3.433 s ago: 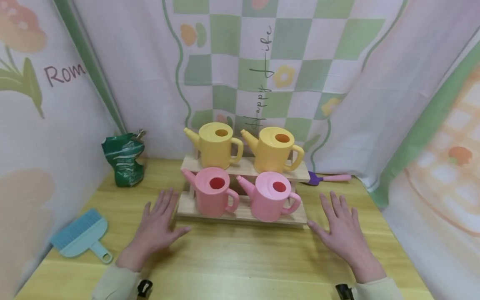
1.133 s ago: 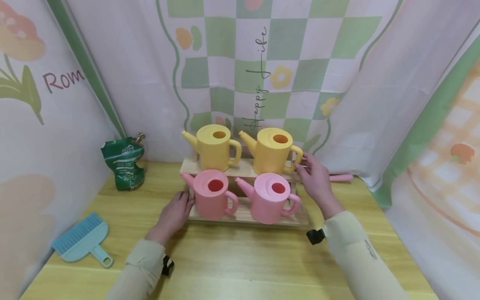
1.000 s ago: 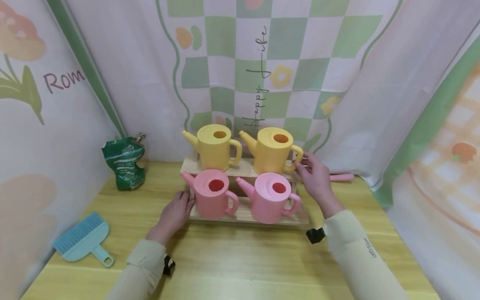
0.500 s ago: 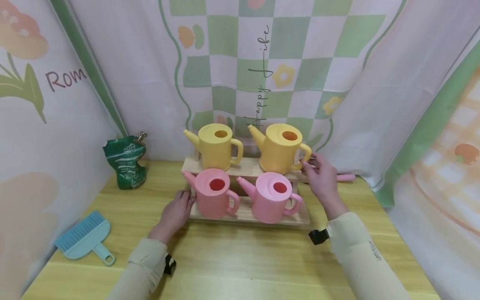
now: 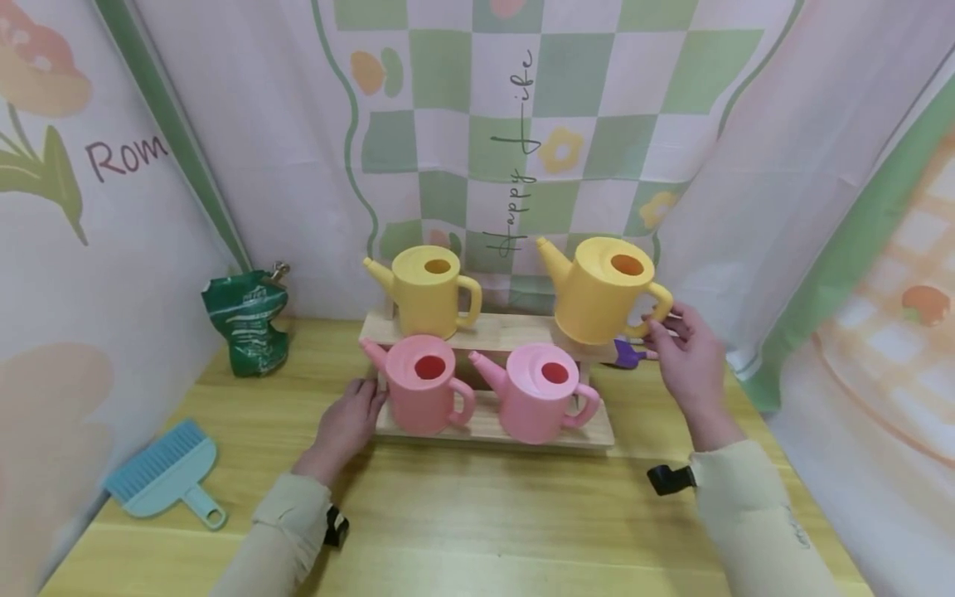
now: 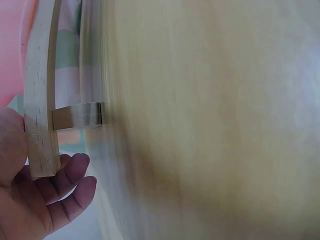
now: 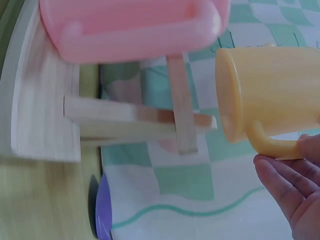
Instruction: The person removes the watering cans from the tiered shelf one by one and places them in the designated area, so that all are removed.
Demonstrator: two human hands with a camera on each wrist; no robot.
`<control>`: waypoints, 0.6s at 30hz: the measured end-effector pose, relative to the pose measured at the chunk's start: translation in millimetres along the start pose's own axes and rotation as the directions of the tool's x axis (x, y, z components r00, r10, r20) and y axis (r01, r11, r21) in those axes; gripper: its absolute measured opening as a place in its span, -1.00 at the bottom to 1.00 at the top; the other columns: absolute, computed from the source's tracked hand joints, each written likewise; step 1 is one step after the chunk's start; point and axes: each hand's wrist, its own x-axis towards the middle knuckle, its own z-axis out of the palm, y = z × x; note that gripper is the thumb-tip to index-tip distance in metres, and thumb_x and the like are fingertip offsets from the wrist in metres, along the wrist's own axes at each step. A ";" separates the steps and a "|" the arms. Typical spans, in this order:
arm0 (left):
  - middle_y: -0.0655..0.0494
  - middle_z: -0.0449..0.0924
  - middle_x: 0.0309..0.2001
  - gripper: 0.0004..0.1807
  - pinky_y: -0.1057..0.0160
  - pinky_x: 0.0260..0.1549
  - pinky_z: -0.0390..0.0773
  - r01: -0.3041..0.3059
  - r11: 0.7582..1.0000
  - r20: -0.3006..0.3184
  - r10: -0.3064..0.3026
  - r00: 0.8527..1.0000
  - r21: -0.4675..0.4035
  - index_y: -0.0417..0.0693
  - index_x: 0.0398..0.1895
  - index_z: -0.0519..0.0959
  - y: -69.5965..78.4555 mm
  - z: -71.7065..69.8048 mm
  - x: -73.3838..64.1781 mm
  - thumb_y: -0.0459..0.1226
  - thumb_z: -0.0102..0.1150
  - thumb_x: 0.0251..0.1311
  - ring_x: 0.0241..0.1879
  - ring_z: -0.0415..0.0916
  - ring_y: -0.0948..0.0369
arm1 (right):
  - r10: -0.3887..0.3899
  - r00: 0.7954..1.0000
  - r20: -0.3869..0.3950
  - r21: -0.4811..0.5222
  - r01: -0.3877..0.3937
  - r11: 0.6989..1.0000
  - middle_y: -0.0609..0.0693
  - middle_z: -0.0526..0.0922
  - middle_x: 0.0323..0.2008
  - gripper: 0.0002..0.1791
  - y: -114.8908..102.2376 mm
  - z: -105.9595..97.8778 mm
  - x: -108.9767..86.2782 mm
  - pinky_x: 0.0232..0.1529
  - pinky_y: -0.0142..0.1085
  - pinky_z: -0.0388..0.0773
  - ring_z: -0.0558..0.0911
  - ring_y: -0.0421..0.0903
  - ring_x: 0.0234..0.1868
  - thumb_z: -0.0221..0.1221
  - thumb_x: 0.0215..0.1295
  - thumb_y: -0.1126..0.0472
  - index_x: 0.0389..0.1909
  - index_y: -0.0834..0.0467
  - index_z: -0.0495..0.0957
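In the head view my right hand (image 5: 692,361) holds the right yellow watering can (image 5: 603,294) by its handle. The right wrist view has this can's base (image 7: 229,100) apart from the wooden shelf's upper step (image 7: 182,107), with thumb and fingers pinching the handle. My left hand (image 5: 351,424) is at the left end of the two-step wooden shelf (image 5: 492,332). Its fingers (image 6: 75,170) curl under the lower step's end (image 6: 42,125) in the left wrist view. Another yellow watering can (image 5: 427,294) stands on the upper step. A coral-pink can (image 5: 420,398) and a light pink can (image 5: 533,406) occupy the lower one.
A light-blue dustpan with a brush (image 5: 167,473) lies at the table's left. Behind it stands a crumpled green bag (image 5: 249,327) with a clip. Right of the shelf is a purple toy shovel (image 5: 628,355), partly hidden. Printed curtains enclose the table (image 5: 477,514).
Both hands left the tabletop: the left took hold of the shelf, the right the yellow can's handle. The right hand has since lifted that can and moved it right. The other cans stayed put.
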 end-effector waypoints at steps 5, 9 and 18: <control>-0.17 0.40 0.21 -0.51 -0.16 0.06 0.51 0.012 0.999 -0.003 -0.012 1.000 -0.050 -0.09 0.32 0.36 -1.5 -0.1 0.0 -0.01 -0.18 0.51 0.13 0.46 -0.12 | 0.016 0.999 -0.030 -0.010 -0.016 1.000 -0.25 0.63 -0.23 -0.64 5.2 -19.6 -5.0 -0.27 -0.52 0.62 0.65 -0.41 -0.29 0.13 0.40 0.32 0.17 0.33 0.44; -0.15 0.44 0.17 -0.51 -0.15 0.07 0.49 0.035 0.991 0.006 -0.035 0.999 -0.128 -0.07 0.32 0.37 -3.0 -1.3 -0.2 -0.01 -0.15 0.49 0.13 0.46 -0.10 | 0.028 0.998 -0.060 -0.015 -0.029 0.999 -0.35 0.61 -0.27 -0.66 8.4 -35.3 -9.9 -0.24 -0.57 0.59 0.63 -0.47 -0.28 0.14 0.38 0.33 0.14 0.30 0.48; -0.07 0.58 0.01 -0.56 -0.09 -0.03 0.54 0.076 0.974 0.025 -0.073 0.997 -0.214 -0.04 0.25 0.41 -5.8 -1.5 3.2 -0.02 -0.10 0.48 0.00 0.53 -0.02 | 0.100 0.993 -0.068 0.081 -0.094 0.992 -0.42 0.62 -0.30 -0.72 24.8 -73.0 -20.1 -0.29 -0.55 0.59 0.66 -0.44 -0.35 0.13 0.38 0.36 0.06 0.10 0.53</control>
